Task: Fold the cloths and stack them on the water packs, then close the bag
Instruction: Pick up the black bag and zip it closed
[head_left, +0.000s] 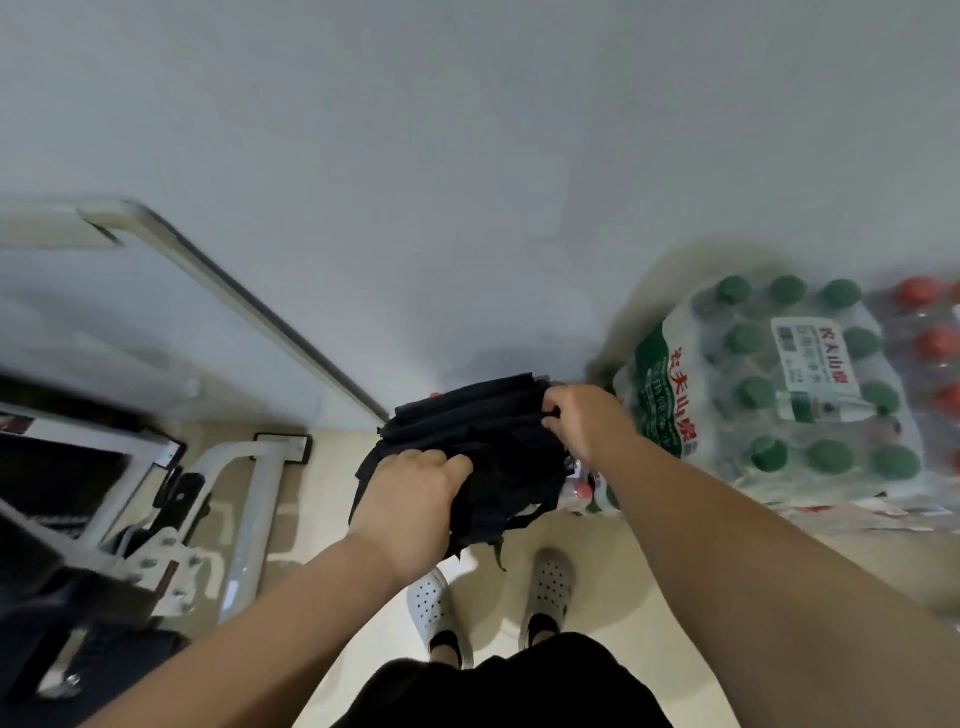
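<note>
The person is standing and holding a black bundle (483, 447) up in front of them. The left hand (415, 499) is gripping the near edge with curled fingers. The right hand (582, 421) is pinching the far edge, right next to the water pack (789, 384). The bundle is hanging in the air above the floor (623, 587), just left of that pack and not on it yet. The picture is blurry and the cloth is very dark, so it may be folded cloths or the bag; I cannot tell which.

What could be going wrong from here? The layers are looking loose, and thin strips (498, 551) are dangling from the bottom. If one hand is letting go too soon, the folds could be falling open. The top of the water pack is bumpy with round green caps, so a floppy pile could be sliding off onto the floor. A dangling strip could also be catching on the red-capped bottles (584, 488) showing below the bundle.

The green-capped pack is showing big red Chinese writing on its side and on a white label on top. It is looking like 农夫山泉. The small print is too blurry to read. A second pack with red caps (930, 338) is sitting beside it.
</note>
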